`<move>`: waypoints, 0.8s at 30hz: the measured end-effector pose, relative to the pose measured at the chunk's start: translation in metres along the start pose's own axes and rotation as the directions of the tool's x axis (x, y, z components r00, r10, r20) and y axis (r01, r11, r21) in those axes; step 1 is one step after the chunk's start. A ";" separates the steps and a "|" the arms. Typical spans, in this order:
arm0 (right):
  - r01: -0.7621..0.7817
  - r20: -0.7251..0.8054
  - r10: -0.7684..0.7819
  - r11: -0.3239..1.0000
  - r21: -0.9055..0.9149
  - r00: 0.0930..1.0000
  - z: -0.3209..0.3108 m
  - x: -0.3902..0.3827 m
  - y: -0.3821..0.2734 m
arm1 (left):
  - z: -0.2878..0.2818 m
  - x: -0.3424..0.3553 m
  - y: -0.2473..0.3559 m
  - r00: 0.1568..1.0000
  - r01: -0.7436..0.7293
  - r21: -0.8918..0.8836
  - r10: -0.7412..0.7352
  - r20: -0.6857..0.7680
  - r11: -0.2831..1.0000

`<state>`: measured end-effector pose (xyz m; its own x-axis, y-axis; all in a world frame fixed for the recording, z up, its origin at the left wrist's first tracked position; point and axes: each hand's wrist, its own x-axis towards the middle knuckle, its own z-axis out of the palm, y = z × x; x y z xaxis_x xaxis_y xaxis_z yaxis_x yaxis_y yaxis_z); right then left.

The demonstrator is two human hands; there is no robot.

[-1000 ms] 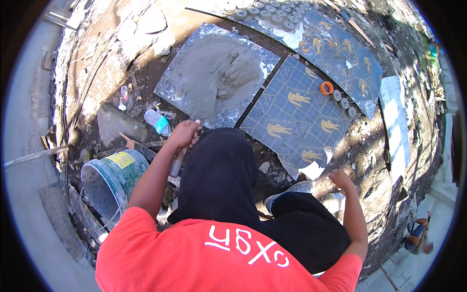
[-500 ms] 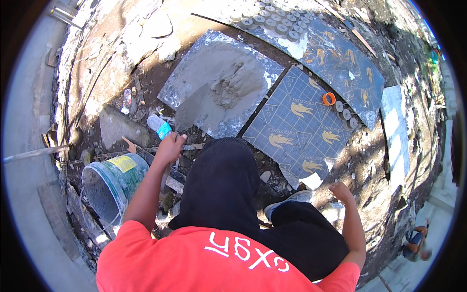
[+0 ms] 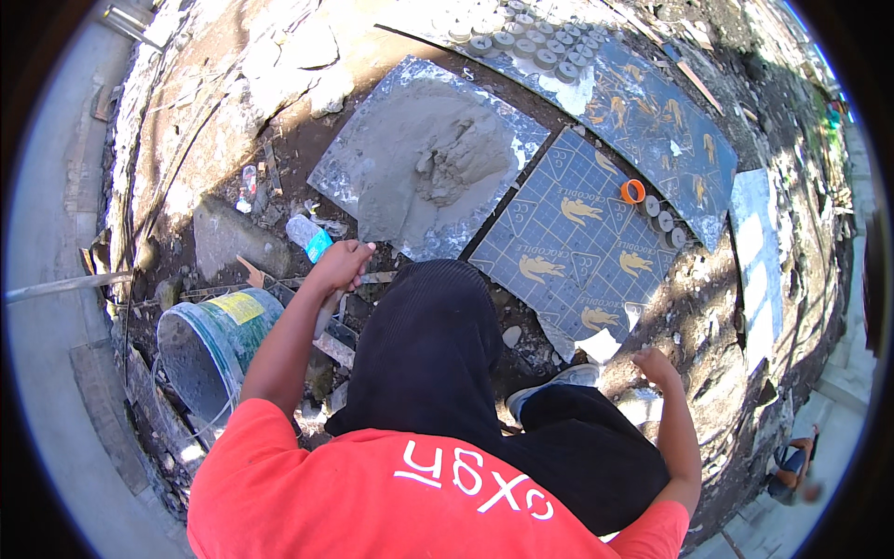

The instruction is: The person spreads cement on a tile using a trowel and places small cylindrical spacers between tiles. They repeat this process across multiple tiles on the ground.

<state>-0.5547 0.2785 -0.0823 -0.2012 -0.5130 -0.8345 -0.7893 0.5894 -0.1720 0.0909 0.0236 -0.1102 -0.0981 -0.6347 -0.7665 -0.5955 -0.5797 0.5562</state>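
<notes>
My left hand (image 3: 343, 267) is closed round a trowel; its handle (image 3: 326, 314) shows below my fist. The blade is hard to tell from the grey wet mortar (image 3: 419, 130) at the near left corner of the metal-like sheet (image 3: 326, 177). That mortar is spread wide, with a rough hollowed heap at its right. Beside my left wrist lies a clear plastic bottle (image 3: 303, 231) with a blue label. My right hand (image 3: 656, 365) hangs curled near my bent knee, and whether its fingers hold anything is hidden.
A patterned dark panel (image 3: 559, 224) lies right of the mortar, with an orange ring (image 3: 632, 192) and several grey discs (image 3: 665, 221). Many more discs (image 3: 545, 59) stand on a curved board (image 3: 652, 102) beyond. A tipped bucket (image 3: 251, 326) is at left. Another person (image 3: 792, 470) is far right.
My left hand has moved a little forward and to the right with the trowel. Its blade, distinct against the mortar before, now blends in. My right hand has barely moved.
</notes>
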 end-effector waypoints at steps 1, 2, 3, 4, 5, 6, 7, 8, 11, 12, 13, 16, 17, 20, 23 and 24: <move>0.004 0.011 -0.003 0.997 -0.071 1.000 0.000 0.002 0.003 | -0.001 0.000 0.000 1.000 0.011 -0.025 -0.010 0.020 1.000; 0.029 0.017 -0.028 0.999 -0.041 0.999 0.000 0.004 0.007 | -0.001 0.000 0.001 1.000 0.006 -0.031 -0.005 0.028 1.000; 0.012 0.019 -0.011 0.999 -0.030 1.000 0.000 0.007 0.010 | -0.002 0.000 0.001 0.999 0.012 -0.050 -0.010 0.044 0.999; -0.055 0.021 0.056 0.998 -0.029 0.998 0.000 0.009 0.012 | -0.002 0.001 0.002 0.998 0.019 -0.069 -0.015 0.061 0.997; -0.013 -0.002 0.013 1.000 -0.001 1.000 0.000 0.011 0.013 | -0.002 0.002 0.002 0.997 0.021 -0.097 -0.013 0.079 0.995; -0.020 -0.027 0.020 1.000 0.018 0.999 0.001 0.012 0.014 | -0.002 0.004 0.002 0.995 0.023 -0.124 -0.011 0.096 0.992; -0.069 -0.033 0.071 0.997 0.044 0.997 0.001 0.013 0.013 | -0.003 0.005 0.002 0.994 0.023 -0.152 -0.006 0.112 0.988; -0.038 -0.044 0.040 0.998 0.053 0.998 0.001 0.013 0.012 | -0.004 0.007 0.002 0.991 0.033 -0.179 -0.009 0.135 0.983; -0.066 -0.027 0.069 0.993 0.093 0.997 0.001 0.009 0.006 | -0.009 0.012 -0.002 0.977 0.083 -0.267 -0.025 0.213 0.960; -0.071 -0.038 0.075 0.992 0.100 0.996 0.000 0.007 0.005 | -0.010 0.013 -0.004 0.968 0.105 -0.302 -0.029 0.248 0.947; -0.093 -0.037 0.098 0.988 0.121 0.994 0.000 0.005 0.003 | -0.011 0.014 -0.006 0.959 0.131 -0.330 -0.035 0.282 0.935; -0.044 -0.065 0.050 0.995 0.088 0.997 0.000 0.002 0.001 | -0.007 0.015 -0.014 0.923 0.204 -0.461 -0.012 0.385 0.864; -0.019 -0.070 0.024 0.997 0.071 0.997 0.000 0.002 0.001 | -0.005 0.015 -0.016 0.920 0.204 -0.490 0.004 0.391 0.847; -0.016 -0.063 0.016 1.000 -0.007 0.998 -0.001 0.002 0.004 | 0.000 0.009 -0.017 0.915 0.207 -0.529 0.028 0.402 0.823; 0.000 -0.059 -0.002 1.000 -0.030 0.998 0.001 0.006 0.014 | -0.006 -0.002 -0.011 0.928 0.158 -0.500 0.045 0.370 0.851; 0.093 -0.010 -0.097 0.977 -0.192 0.995 0.002 0.011 0.018 | -0.010 -0.006 -0.007 0.925 0.147 -0.519 0.068 0.373 0.842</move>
<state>-0.5699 0.2848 -0.0953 -0.1293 -0.5738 -0.8087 -0.9015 0.4077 -0.1452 0.1036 0.0265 -0.1068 -0.4285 -0.4364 -0.7912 -0.1021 -0.8466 0.5223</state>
